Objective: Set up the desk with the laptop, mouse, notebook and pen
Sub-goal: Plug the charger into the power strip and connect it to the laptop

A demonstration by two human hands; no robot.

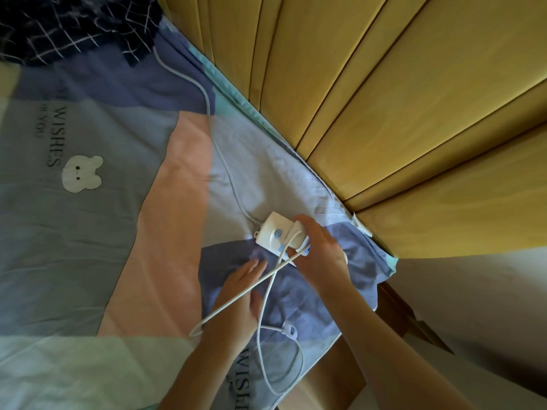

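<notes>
Both forearms reached toward twelve o'clock over the bedsheet (88, 232). Right hand (321, 253) grasped a white controller (276, 232); left hand (239, 291) lay flat, fingers released, beneath its cord (263, 306). Laptop unseen.

- The right hand (321, 253) covers the white controller's (279, 233) far end.
- The checked blanket (74, 28) is cut off by the top edge.
- Sheet lettering (54, 137) is partly blurred.

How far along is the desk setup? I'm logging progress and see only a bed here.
Nothing looks done: no laptop, mouse, notebook, pen or desk is in view. In hand: the right hand rests on a white plastic controller box with blue buttons on the pastel patchwork bedsheet, while the left hand lies open under its thin white cord. The whole setup remains.
</notes>
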